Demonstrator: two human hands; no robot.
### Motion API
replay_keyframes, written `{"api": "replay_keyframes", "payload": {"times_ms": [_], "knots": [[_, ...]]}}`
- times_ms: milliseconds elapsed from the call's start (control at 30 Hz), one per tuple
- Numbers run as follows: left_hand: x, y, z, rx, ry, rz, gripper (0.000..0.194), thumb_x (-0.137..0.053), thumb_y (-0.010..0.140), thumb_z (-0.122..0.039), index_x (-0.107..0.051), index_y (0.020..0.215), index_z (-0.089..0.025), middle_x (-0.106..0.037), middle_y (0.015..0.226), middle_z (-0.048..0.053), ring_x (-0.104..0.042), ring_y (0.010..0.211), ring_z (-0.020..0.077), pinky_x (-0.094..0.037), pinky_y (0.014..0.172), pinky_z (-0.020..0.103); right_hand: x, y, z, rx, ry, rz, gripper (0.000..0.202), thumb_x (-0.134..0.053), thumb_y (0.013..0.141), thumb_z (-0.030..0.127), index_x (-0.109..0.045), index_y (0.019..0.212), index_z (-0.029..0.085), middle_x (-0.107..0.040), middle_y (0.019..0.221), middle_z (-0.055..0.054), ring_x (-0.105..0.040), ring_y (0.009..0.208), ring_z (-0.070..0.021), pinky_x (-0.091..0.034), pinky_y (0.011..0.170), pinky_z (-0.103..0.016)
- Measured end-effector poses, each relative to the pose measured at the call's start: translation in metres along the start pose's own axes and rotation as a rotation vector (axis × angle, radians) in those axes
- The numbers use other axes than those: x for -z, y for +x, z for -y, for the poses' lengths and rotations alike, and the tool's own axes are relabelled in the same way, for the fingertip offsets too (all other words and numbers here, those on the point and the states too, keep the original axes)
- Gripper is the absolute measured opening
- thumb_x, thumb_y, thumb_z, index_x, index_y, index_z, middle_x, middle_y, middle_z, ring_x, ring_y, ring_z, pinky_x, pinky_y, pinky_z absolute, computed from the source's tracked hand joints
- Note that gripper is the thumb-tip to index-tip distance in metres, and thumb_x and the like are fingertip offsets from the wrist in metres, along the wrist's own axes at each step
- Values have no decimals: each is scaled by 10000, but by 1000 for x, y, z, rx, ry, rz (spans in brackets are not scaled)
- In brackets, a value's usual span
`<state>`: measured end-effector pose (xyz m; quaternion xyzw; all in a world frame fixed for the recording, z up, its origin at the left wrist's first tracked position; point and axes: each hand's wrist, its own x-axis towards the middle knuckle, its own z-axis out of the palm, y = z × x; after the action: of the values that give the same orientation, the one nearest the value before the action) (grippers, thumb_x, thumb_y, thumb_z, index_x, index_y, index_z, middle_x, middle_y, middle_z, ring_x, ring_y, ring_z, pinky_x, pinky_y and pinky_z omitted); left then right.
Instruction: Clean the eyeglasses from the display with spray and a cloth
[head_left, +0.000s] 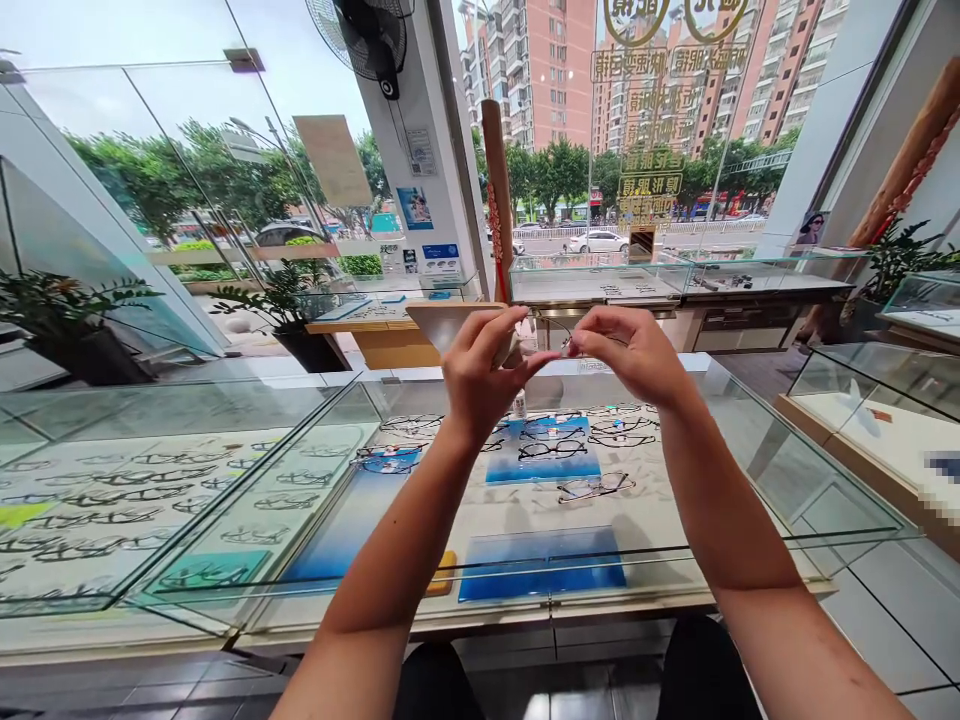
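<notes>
Both hands are raised above the glass display case (360,600), close together. My left hand (484,355) is closed, with thumb and fingers pinching one side of a thin-rimmed pair of eyeglasses (553,318). At the other side, my right hand (630,345) pinches the same eyeglasses between thumb and fingertips. Fingers cover most of the frame, so only a fine dark wire shows in the gap. Under the glass below lie several eyeglasses (553,449), some on a blue card (544,470). A second blue card (540,575) lies nearer me.
A mirror-like panel (442,325) stands just behind my left hand. Another glass case (67,500) with rows of eyeglasses adjoins on the left. A further case (885,420) is at the right. Potted plants (285,310) and window-side counters (600,280) stand beyond.
</notes>
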<state>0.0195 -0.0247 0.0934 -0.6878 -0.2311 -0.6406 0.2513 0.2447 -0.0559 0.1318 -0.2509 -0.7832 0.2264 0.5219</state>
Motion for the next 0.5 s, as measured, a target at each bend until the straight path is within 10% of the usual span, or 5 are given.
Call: {"api": "replay_keyframes", "payload": {"times_ms": [200, 500], "knots": [[22, 46, -19, 106, 34, -42, 476, -908, 836, -553, -754, 1175, -257, -725, 1023, 39, -708, 968, 232, -595, 878, 380, 3, -9, 31, 230, -332, -439, 399, -719, 941, 470, -664, 1297, 299, -738, 1334, -72, -698, 1219, -281, -565, 1048, -485], [46, 45, -28, 241, 123, -29, 379, -942, 818, -487, -765, 1089, -290, -767, 1003, 13, -722, 926, 221, -578, 844, 389, -2, -19, 30, 167, -532, -427, 498, -774, 927, 530, -682, 1350, 283, -777, 1281, -95, -744, 1141, -311, -601, 998, -517]]}}
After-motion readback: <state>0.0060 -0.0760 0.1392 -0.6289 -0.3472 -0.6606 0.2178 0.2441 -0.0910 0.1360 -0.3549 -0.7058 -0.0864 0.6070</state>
